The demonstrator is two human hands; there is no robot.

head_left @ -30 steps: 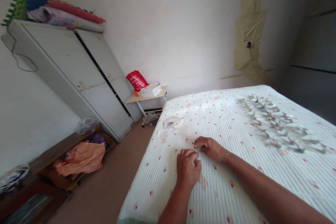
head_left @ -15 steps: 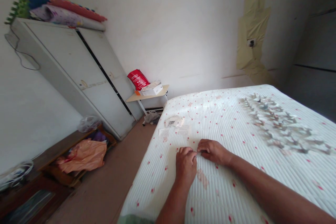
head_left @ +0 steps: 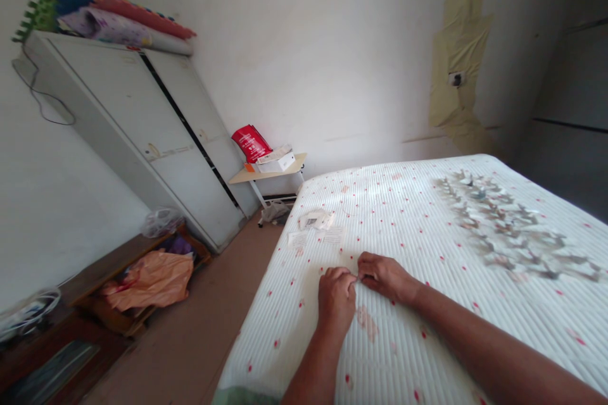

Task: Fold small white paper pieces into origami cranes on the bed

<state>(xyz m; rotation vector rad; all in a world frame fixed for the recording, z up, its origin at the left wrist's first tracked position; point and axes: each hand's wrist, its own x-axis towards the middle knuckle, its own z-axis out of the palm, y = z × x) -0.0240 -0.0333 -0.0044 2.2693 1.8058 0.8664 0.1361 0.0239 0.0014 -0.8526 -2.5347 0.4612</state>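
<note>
Both hands are low over a white ribbed bed cover [head_left: 380,202] with small red marks. My left hand [head_left: 336,294] has its fingers curled, and my right hand [head_left: 384,275] faces it from the right with fingers pinched. Their fingertips almost meet around something too small to make out. Beyond them on the cover lie a crumpled clear packet [head_left: 317,219] and two printed paper slips [head_left: 334,235]. At the right, rows of several small folded grey-white pieces [head_left: 508,221] are spread out.
A small table [head_left: 237,177] with a red bag [head_left: 251,143] and a white box [head_left: 276,163] stands past the bed's far left corner. Left are a grey cabinet [head_left: 118,107] with rolled mats [head_left: 114,28] on top and a wooden bench [head_left: 99,266] holding an orange bag [head_left: 154,281].
The view has shifted very slightly. Both hands stay in nearly the same place, with only a slight change at the fingertips.
</note>
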